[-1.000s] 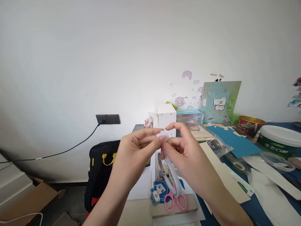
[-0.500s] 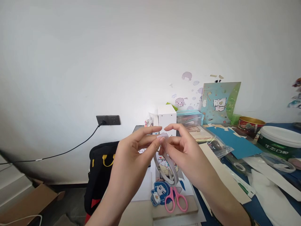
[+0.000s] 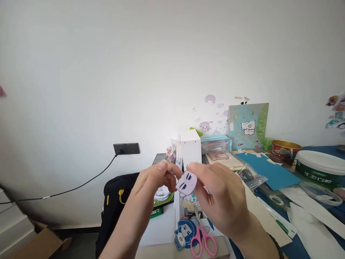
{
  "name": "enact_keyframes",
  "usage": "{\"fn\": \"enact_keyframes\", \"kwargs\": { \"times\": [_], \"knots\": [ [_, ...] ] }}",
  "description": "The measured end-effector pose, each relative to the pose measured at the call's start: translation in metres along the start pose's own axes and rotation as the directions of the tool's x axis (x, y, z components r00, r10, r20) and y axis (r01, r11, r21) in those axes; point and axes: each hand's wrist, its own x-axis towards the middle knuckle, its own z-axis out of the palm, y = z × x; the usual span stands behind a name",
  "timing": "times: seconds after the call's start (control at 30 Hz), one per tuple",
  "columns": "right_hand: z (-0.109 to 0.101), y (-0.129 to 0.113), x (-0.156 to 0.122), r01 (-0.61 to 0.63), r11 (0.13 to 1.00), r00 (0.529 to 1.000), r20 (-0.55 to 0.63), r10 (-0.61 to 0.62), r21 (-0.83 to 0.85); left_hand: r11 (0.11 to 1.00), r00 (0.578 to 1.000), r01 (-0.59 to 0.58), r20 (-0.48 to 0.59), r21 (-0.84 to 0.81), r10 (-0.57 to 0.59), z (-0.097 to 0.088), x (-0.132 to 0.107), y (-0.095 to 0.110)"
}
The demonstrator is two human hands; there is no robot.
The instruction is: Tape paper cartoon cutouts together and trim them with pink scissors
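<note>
A small pale lilac face cutout point(image 3: 187, 183) with dark blue eyes is tilted between my two hands. My right hand point(image 3: 223, 192) pinches its right side with bent fingers. At the cutout's left edge are the curled fingers of my left hand point(image 3: 159, 180), the thumb raised; what they hold, if anything, is hidden. Below lie pink-handled scissors point(image 3: 201, 240), blades pointing away. Next to them is a blue-haired character cutout point(image 3: 184, 233). A printed picture point(image 3: 188, 205) is partly covered by my hands.
A black bag point(image 3: 115, 201) with yellow loops stands left of the desk. At the back are a white box point(image 3: 191, 145) and a clear pencil pouch point(image 3: 216, 144). Blue paper point(image 3: 269, 169), a white-lidded tub point(image 3: 319, 167) and a round tin point(image 3: 285, 149) occupy the right side.
The clear tape roll that hung from my hands is out of sight. The lilac cutout now faces me, my left thumb is off it, and the view has tilted up slightly.
</note>
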Motion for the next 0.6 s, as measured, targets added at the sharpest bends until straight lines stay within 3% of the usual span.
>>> {"fn": "enact_keyframes", "kwargs": {
  "times": [0.1, 0.27, 0.4, 0.6],
  "knots": [
    [0.0028, 0.0012, 0.0018, 0.148, 0.987, 0.989, -0.023, -0.149, -0.068, 0.999, 0.993, 0.047, 0.111, 0.004, -0.047, -0.0003, -0.0024, 0.0025],
    [0.0032, -0.0005, 0.0031, 0.187, 0.979, 0.981, -0.041, -0.191, -0.087, 0.994, 0.986, 0.112, 0.131, -0.021, -0.108, -0.0029, -0.0012, 0.0009],
    [0.0047, 0.0029, 0.0, 0.124, 0.992, 0.991, -0.047, -0.124, -0.009, 0.985, 0.974, 0.145, 0.191, -0.096, -0.125, -0.0028, 0.0017, 0.0009],
    [0.0017, 0.0069, -0.0025, -0.092, 0.981, 0.996, 0.029, 0.088, 0.168, 0.967, 0.959, 0.198, 0.234, -0.158, -0.158, -0.0042, 0.0042, -0.0006]
  ]
}}
